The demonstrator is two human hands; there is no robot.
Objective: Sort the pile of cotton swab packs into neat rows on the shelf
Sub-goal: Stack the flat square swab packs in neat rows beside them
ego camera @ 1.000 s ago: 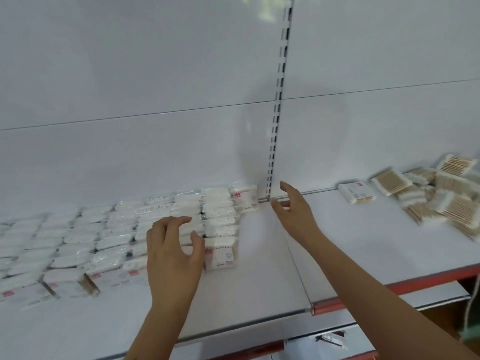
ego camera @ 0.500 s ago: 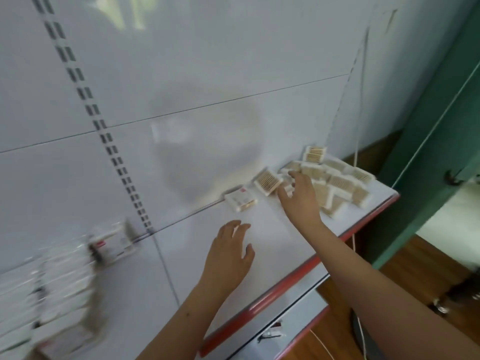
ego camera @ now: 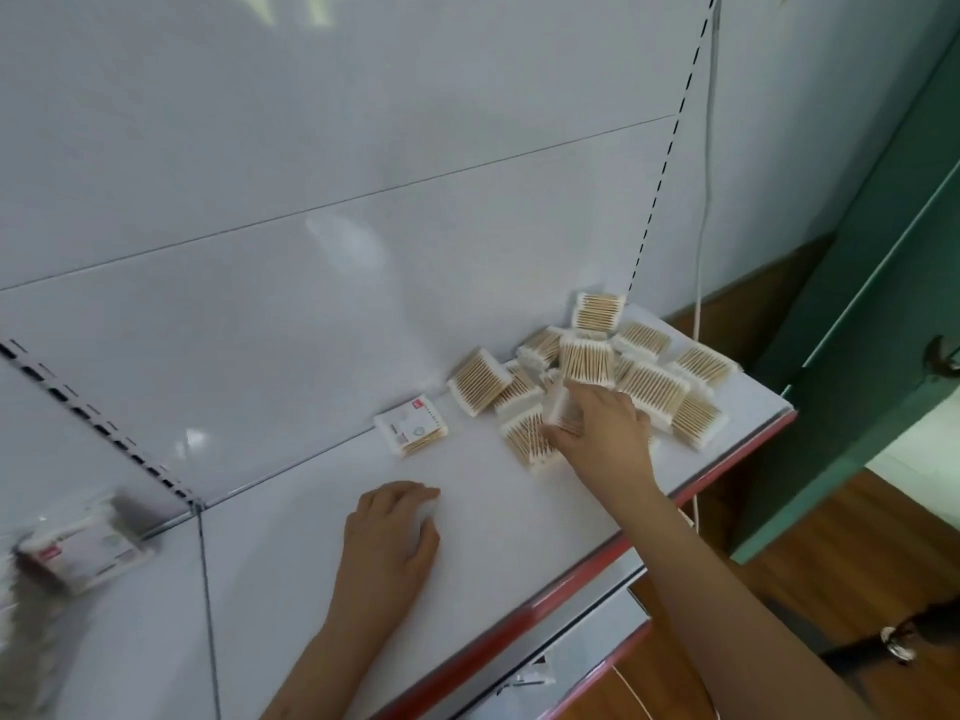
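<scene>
The right hand (ego camera: pixel 602 433) reaches into the pile (ego camera: pixel 613 376) of swab packs heaped at the shelf's (ego camera: pixel 519 511) far right corner, against the back wall. Its fingers curl round a pack at the near left side of the heap, apparently closing on it, though the grip is partly hidden and I cannot tell whether the pack is held yet. The left hand (ego camera: pixel 389 543) rests palm down on the bare shelf midway along, near the front edge, fingers loosely bent and holding nothing; it probably steadies the lean to the right. One pack (ego camera: pixel 413 426) lies label up by the back wall, apart from the heap. At the shelf's left end, blurred, a labelled pack (ego camera: pixel 83 548) marks where the rows stand, so each pack taken must cross the open middle.
</scene>
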